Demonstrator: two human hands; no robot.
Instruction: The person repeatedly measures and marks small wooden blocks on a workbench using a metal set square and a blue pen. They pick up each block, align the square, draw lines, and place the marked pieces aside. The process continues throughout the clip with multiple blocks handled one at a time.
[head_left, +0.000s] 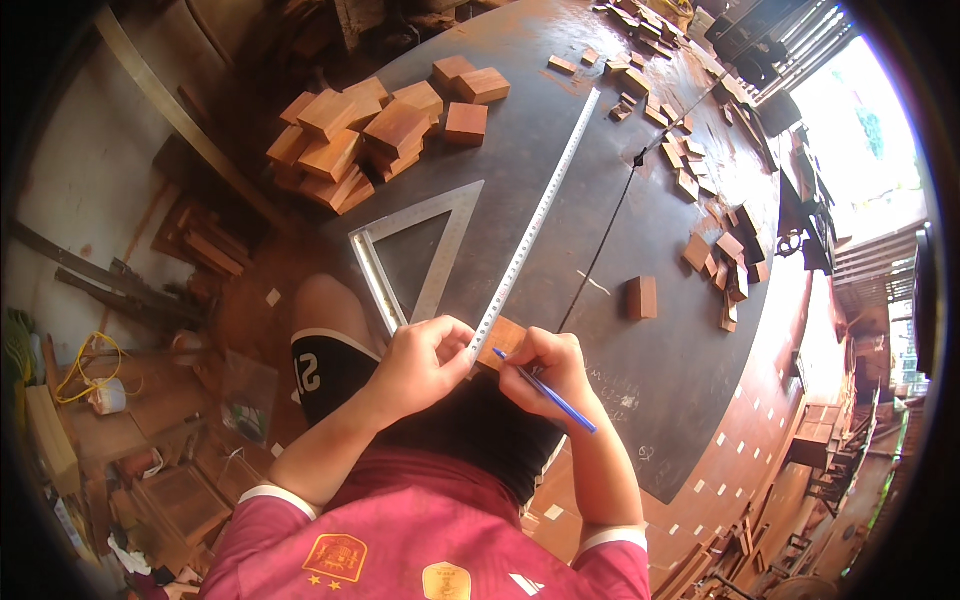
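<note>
While left hand (425,358) pins ruler (535,225), right hand (548,368) grips pen (545,391), block (503,340) between

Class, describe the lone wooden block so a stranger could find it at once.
Start at the dark round table. Right of the long steel ruler and the thin black line stands one reddish wooden block, alone on bare tabletop, apart from the pile at far left.

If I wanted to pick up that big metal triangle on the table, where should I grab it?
Probably the long top bar of the metal triangle, reached from the woodpile side. That bar lies bare and the middle is open, so fingers can hook through. Its near corner sits close beside the left hand and the long ruler.
</note>
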